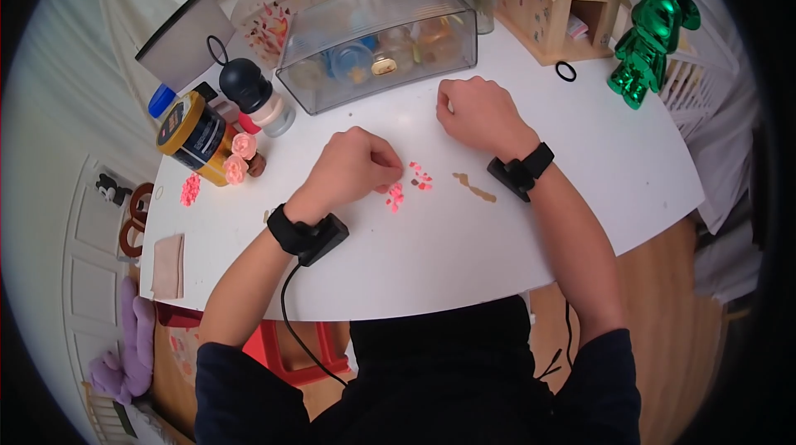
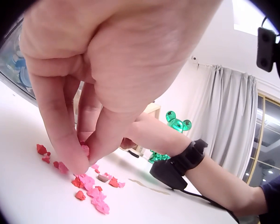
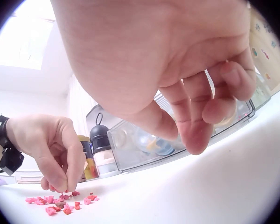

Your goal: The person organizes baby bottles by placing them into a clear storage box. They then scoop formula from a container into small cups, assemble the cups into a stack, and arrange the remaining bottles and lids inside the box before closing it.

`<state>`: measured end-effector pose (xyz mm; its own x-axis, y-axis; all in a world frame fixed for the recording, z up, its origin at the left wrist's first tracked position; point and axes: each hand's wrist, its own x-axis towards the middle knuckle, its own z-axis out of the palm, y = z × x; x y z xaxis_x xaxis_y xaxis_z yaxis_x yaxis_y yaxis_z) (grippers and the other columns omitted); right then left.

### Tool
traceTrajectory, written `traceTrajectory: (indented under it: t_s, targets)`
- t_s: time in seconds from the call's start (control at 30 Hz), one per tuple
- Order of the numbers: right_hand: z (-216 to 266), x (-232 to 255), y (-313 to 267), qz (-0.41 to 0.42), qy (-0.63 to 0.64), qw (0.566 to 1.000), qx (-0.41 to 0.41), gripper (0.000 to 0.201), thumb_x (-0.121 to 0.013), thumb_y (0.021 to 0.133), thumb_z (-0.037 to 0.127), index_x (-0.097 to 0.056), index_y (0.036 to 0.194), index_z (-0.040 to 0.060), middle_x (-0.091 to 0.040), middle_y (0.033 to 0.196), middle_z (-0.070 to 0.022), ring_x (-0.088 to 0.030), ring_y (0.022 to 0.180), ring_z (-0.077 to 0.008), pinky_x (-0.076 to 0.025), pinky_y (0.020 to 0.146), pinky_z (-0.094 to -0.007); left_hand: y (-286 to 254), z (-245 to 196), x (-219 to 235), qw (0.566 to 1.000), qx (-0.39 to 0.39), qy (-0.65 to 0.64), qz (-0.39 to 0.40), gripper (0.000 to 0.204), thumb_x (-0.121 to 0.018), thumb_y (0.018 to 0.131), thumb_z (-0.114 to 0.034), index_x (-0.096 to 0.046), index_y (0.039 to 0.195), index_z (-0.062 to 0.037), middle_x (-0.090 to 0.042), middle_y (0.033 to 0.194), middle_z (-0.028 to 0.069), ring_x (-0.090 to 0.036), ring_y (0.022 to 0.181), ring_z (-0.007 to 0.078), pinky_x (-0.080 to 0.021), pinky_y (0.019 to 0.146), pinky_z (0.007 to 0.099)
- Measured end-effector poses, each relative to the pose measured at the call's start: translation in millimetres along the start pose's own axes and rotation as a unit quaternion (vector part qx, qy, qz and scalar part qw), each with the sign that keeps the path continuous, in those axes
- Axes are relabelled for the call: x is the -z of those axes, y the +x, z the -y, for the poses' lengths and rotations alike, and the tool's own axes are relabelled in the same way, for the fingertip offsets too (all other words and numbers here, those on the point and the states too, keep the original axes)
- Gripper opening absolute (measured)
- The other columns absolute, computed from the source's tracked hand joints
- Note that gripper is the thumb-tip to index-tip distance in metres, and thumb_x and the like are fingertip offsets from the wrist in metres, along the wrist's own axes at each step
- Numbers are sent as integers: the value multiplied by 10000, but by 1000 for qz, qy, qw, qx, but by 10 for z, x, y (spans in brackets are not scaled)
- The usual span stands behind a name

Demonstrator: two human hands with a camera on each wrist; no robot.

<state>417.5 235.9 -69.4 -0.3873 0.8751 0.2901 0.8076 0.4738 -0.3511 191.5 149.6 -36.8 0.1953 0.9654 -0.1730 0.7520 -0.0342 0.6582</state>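
Small pink and red pieces (image 1: 395, 196) lie scattered on the white table, with a brownish piece (image 2: 103, 178) among them. Over their left side, my left hand (image 1: 352, 165) pinches a small pink piece (image 2: 85, 149) between thumb and forefinger. My right hand (image 1: 482, 116) is held to the right and farther back, near the clear-lidded box (image 1: 381, 47). Its fingers (image 3: 196, 135) are loosely bent in the right wrist view, and nothing shows between them and the thumb. A tan, wavy strip (image 1: 475, 187) lies between the pieces and my right forearm.
At the left stand a yellow-and-black tub (image 1: 199, 140), a dark-capped bottle (image 1: 253, 97) and pink flowers (image 1: 240, 159). More pink pieces (image 1: 190, 189) and a folded cloth (image 1: 168, 267) lie nearby. Back right are a wooden house (image 1: 551, 9), a black ring (image 1: 565, 72) and a green bear figure (image 1: 651, 38).
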Motion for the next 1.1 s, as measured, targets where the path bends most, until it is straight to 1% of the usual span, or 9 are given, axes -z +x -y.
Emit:
traceTrajectory:
  t_s: [0.1,0.2,0.3,0.4,0.7,0.8,0.9,1.0,1.1]
  targets:
    - [-16,-14,0,-2,6,1000,8,208,-636,946,183,-759,926,17,-766,867,-216,-756,842,-416,-607,781,-515,33,64,63,997,19,-68,7,126,-797,908,-56,-820,960,57,-800,857,99,-757,723,137,-633,728,261]
    - [-21,-40,6,-1,-5,1000,12,211,-633,950,185,-759,931,16,-766,867,-213,-753,841,-414,-605,785,-520,33,77,116,996,43,-75,14,144,-809,930,-79,-813,974,58,-798,873,99,-759,736,138,-643,744,261]
    - [10,-12,-12,9,10,1000,6,207,-637,948,187,-761,938,22,-768,871,-207,-753,843,-413,-602,784,-522,62,252,95,994,41,-99,27,158,-821,942,-97,-809,973,58,-796,877,97,-763,753,143,-646,747,267]
    - [17,-14,-3,12,2,1000,1,203,-642,943,191,-767,942,31,-773,873,-199,-754,843,-408,-602,782,-516,44,232,111,992,60,-108,27,164,-825,950,-100,-807,986,59,-800,906,101,-769,786,148,-650,761,268]
    - [31,-1,-17,7,-4,1000,1,195,-642,943,194,-774,946,51,-776,864,-182,-756,834,-385,-601,772,-505,46,305,138,987,47,-150,42,155,-820,955,-90,-807,1009,55,-800,932,100,-777,845,155,-661,806,284]
    - [36,8,-9,28,-1,1000,-12,188,-657,964,229,-777,1005,92,-764,827,-157,-743,839,-382,-596,807,-496,-30,342,205,988,51,-144,28,145,-815,948,-76,-805,1008,56,-797,925,91,-776,843,156,-661,800,283]
    - [41,19,-5,35,-3,999,-13,188,-657,961,225,-775,1015,88,-772,844,-155,-746,838,-388,-597,804,-498,-194,524,314,990,63,-130,0,146,-812,941,-70,-802,1009,60,-793,919,93,-773,838,156,-661,790,280]
    - [-23,-69,5,7,-18,1000,9,188,-660,959,221,-772,1026,85,-781,865,-154,-750,848,-392,-597,795,-499,-503,694,481,985,80,-143,-44,153,-814,940,-74,-799,1006,63,-788,910,96,-768,819,155,-659,779,276]
    - [-6,-55,-18,-5,0,1000,5,211,-649,950,232,-767,996,63,-775,926,-205,-742,903,-431,-595,826,-540,-837,1111,750,981,101,-133,-94,115,-785,911,-42,-799,969,57,-773,850,83,-752,750,148,-625,710,267]
